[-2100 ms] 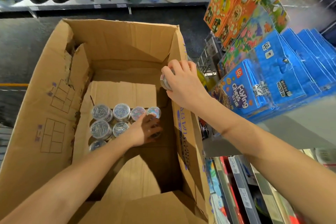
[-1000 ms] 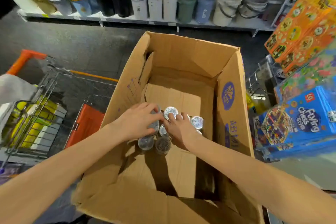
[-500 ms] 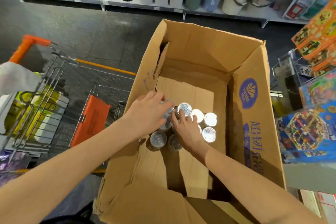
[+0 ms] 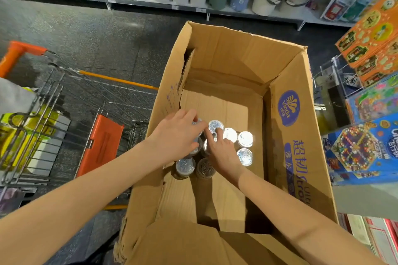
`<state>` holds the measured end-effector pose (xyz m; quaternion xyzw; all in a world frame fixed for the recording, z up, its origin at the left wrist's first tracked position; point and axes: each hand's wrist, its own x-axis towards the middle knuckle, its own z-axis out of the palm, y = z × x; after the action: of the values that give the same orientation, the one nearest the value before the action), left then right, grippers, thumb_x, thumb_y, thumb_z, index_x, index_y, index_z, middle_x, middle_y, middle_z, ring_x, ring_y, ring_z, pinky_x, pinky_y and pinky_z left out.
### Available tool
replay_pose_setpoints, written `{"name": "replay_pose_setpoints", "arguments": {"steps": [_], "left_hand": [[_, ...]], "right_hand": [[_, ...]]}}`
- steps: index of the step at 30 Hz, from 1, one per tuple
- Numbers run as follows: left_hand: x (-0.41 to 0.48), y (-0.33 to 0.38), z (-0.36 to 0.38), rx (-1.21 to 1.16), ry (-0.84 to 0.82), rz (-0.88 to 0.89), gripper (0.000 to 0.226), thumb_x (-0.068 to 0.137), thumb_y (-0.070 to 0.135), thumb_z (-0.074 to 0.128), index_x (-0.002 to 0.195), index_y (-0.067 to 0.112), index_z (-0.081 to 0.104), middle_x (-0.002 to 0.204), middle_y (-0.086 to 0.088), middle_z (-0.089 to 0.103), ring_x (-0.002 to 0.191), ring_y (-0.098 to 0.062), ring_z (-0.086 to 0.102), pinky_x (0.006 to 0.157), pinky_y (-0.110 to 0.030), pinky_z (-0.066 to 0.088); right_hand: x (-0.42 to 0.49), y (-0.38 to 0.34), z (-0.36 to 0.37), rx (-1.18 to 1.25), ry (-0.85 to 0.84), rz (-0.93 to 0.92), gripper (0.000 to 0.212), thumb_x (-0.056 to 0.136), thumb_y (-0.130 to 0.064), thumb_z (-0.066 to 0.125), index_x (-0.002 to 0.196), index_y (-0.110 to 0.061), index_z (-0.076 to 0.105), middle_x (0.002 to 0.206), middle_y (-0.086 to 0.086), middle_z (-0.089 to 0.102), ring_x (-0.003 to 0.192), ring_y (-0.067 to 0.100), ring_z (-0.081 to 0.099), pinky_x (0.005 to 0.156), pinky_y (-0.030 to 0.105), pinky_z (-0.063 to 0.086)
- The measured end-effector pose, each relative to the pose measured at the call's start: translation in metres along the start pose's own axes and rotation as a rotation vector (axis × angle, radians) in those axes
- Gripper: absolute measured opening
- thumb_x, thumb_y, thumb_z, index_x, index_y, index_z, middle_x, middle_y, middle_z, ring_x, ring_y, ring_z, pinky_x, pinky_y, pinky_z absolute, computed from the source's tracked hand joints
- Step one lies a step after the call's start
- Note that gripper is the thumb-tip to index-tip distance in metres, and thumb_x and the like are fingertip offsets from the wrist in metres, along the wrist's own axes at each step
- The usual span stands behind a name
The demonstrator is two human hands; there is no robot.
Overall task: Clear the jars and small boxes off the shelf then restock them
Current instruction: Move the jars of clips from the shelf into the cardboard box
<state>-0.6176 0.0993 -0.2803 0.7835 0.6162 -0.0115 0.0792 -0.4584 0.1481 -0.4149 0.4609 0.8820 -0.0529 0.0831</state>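
Jars (image 4: 245,139) inside carton (image 4: 299,146), trolley (image 4: 64,114) left, shelf (image 4: 193,6) behind

The right inner wall of the large brown cardboard box (image 4: 241,58) bears a purple oval logo (image 4: 288,107) reading "Vinda". Below the logo stand purple Chinese characters, "超韧" and "湿水", and Latin lettering of which "Ultra" and "stro" show. The blue board-game box (image 4: 366,153) at the right edge carries a cut-off white word starting "Che"; its smaller print cannot be read.
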Motion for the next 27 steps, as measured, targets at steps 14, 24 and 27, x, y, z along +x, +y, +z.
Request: {"name": "replay_pose_setpoints", "arguments": {"steps": [14, 24, 27], "left_hand": [[0.017, 0.025, -0.024, 0.02, -0.048, 0.062, 0.05, 0.092, 0.042, 0.053, 0.138, 0.032, 0.036, 0.13, 0.0, 0.041, 0.117, -0.02, 0.044, 0.095, -0.041, 0.045], [0.037, 0.145, -0.116, -0.021, 0.252, 0.367, 0.059, 0.089, 0.039, 0.06, 0.141, 0.028, 0.035, 0.131, -0.001, 0.047, 0.122, -0.022, 0.042, 0.096, -0.039, 0.044], [0.027, 0.195, -0.143, -0.06, 0.36, 0.504, 0.057, 0.088, 0.035, 0.061, 0.139, 0.024, 0.039, 0.13, -0.004, 0.048, 0.123, -0.026, 0.044, 0.097, -0.044, 0.043]], "right_hand": [[-0.028, 0.016, -0.082, 0.226, -0.174, 0.147, 0.09, 0.085, -0.024, 0.069, 0.151, -0.018, 0.009, 0.143, 0.019, 0.033, 0.125, 0.037, 0.042, 0.099, 0.042, 0.04], [-0.188, 0.093, -0.214, 0.477, 0.443, 0.35, 0.058, 0.086, -0.022, 0.065, 0.138, -0.015, 0.041, 0.128, 0.009, 0.042, 0.122, 0.027, 0.04, 0.102, 0.034, 0.034], [-0.257, 0.114, -0.239, 0.414, 0.577, 0.463, 0.059, 0.085, -0.02, 0.066, 0.138, -0.012, 0.043, 0.128, 0.011, 0.043, 0.125, 0.027, 0.039, 0.103, 0.03, 0.03]]}}
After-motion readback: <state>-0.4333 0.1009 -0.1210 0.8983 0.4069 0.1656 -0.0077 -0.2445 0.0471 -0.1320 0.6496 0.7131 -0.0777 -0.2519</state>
